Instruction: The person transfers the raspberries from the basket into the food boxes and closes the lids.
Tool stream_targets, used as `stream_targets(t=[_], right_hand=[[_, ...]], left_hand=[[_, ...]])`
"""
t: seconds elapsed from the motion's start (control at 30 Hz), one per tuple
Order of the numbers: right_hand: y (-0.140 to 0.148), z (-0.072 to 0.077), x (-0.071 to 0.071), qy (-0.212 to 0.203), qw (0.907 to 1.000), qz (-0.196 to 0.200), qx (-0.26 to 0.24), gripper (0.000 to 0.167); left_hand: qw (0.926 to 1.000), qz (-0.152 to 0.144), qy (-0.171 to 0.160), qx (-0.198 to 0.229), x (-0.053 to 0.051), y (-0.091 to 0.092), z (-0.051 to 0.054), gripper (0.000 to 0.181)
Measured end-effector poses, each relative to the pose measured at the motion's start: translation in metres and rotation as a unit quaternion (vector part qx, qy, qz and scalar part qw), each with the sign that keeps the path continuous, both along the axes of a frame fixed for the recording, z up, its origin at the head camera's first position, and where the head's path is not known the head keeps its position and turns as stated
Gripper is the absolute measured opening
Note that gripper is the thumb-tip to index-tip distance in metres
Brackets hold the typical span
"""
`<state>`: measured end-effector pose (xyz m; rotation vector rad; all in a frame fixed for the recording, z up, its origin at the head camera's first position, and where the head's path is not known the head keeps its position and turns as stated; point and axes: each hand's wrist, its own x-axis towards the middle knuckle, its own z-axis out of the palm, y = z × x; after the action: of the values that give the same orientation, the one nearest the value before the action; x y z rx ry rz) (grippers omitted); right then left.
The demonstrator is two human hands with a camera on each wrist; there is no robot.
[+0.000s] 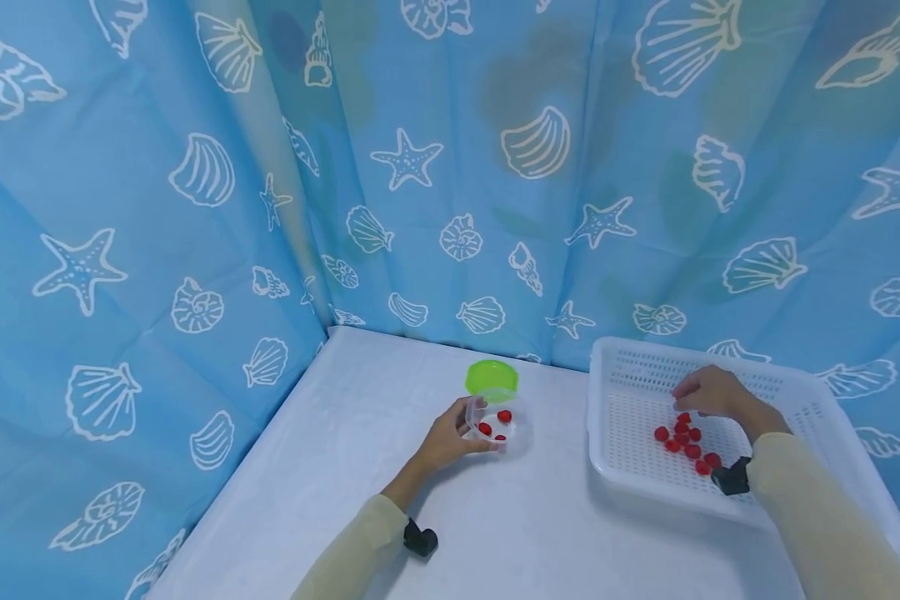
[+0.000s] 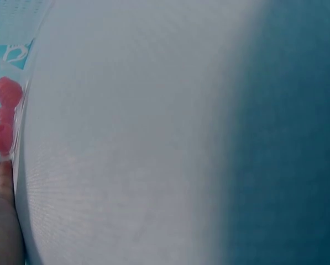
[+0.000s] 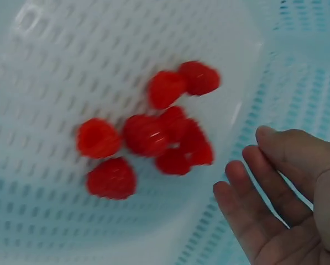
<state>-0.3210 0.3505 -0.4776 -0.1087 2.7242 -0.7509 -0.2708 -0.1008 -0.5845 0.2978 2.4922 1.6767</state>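
Observation:
My left hand (image 1: pixel 444 439) grips a clear round plastic container (image 1: pixel 523 429) by its left side, thumb near and fingers on the far side. Several raspberries (image 1: pixel 504 416) sit inside it; the left wrist view shows some raspberries (image 2: pixel 9 93) through its wall. Over a white perforated basket (image 1: pixel 630 410) hovers my right hand (image 1: pixel 722 395). Its fingers are loosely bent, and no fruit is seen between them in the right wrist view. A loose cluster of red raspberries (image 3: pixel 145 135) lies on the basket floor, just apart from the fingertips (image 3: pixel 267 132).
Behind the container a bright green round lid-like piece (image 1: pixel 492 377) lies on the white tabletop (image 1: pixel 390 375). The basket takes up the table's right side. A blue shell-patterned curtain (image 1: pixel 435 208) hangs along the back and left edges.

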Motion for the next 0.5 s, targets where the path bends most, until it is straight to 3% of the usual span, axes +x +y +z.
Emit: stream_targets(t=[0.23,0.5], right_hand=[[0.013,-0.015,0.004,-0.002,0.9998,-0.02,-0.007,0.048],[0.019,-0.031,-0.004,-0.003,0.9995,-0.031,-0.004,0.044]], left_hand=[[1.0,0.003,0.003,-0.002,-0.001,0.0,-0.001,0.082],[1.0,-0.006,0.003,0.007,-0.001,-0.002,-0.001,0.078]])
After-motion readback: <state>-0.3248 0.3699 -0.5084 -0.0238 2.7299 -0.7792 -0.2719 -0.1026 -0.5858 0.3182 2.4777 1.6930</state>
